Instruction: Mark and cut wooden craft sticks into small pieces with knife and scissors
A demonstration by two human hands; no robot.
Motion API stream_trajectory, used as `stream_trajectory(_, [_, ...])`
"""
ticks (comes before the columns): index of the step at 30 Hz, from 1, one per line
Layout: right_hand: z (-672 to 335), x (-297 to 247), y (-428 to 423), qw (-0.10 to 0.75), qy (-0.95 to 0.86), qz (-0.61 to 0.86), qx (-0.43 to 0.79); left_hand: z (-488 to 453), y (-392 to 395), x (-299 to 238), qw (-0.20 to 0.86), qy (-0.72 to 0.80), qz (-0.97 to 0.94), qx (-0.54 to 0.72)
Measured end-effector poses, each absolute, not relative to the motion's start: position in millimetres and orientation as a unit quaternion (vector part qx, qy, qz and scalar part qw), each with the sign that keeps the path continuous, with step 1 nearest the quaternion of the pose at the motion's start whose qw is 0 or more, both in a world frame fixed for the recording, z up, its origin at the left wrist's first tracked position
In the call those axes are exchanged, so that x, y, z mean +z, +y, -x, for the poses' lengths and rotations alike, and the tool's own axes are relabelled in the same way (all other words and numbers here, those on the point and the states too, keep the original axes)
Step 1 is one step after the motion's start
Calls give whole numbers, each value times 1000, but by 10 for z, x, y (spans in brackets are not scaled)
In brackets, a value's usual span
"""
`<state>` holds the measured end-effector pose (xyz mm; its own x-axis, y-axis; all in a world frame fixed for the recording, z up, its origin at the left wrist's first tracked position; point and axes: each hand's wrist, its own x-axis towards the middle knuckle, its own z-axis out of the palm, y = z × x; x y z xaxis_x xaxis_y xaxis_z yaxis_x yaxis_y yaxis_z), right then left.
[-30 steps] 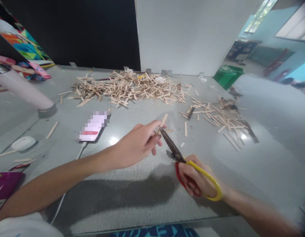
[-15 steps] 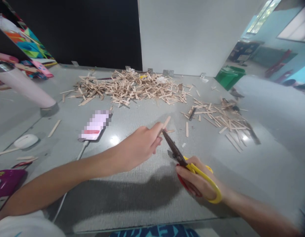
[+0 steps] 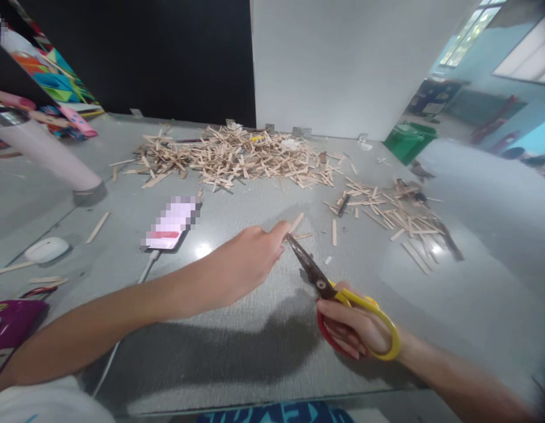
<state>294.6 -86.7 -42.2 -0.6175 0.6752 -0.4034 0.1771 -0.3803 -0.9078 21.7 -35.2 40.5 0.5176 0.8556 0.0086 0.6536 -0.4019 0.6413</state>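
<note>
My left hand [image 3: 250,261] pinches a flat wooden popsicle stick [image 3: 298,221] between thumb and fingers, its far end sticking out beyond them. Scissors [image 3: 308,262] with dark blades and yellow and red handles are gripped in my right hand [image 3: 358,323]. Their blade tips lie right at my left fingertips, by the stick; whether the blades touch the wood I cannot tell. Just beyond, another stick [image 3: 335,232] lies on the grey table. A large heap of cut sticks [image 3: 241,158] spreads along the back.
A smaller pile of sticks [image 3: 387,202] lies at the right. On the left are a phone [image 3: 173,223] with a white cable, a white mouse [image 3: 47,250], a pink tumbler [image 3: 47,150] and a purple device [image 3: 17,329]. A green bin [image 3: 409,143] stands past the table.
The scissor blades have shifted slightly left and down, closer to my left fingertips. The handles look a little wider apart. My left hand has turned slightly, its fingers tucked in more.
</note>
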Motion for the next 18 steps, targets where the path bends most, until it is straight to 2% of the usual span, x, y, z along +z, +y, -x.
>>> stream_trajectory(7, [-2937, -436, -858, 169, -502, 394, 751, -118, -286, 377, 209, 413, -879, 116])
stream_trajectory(14, [-2955, -413, -827, 155, -478, 374, 779, -105, -185, 474, 265, 426, -855, 132])
stream_trajectory(18, [-2955, -420, -805, 179, -492, 359, 773, -128, -136, 547, 355, 411, -825, 152])
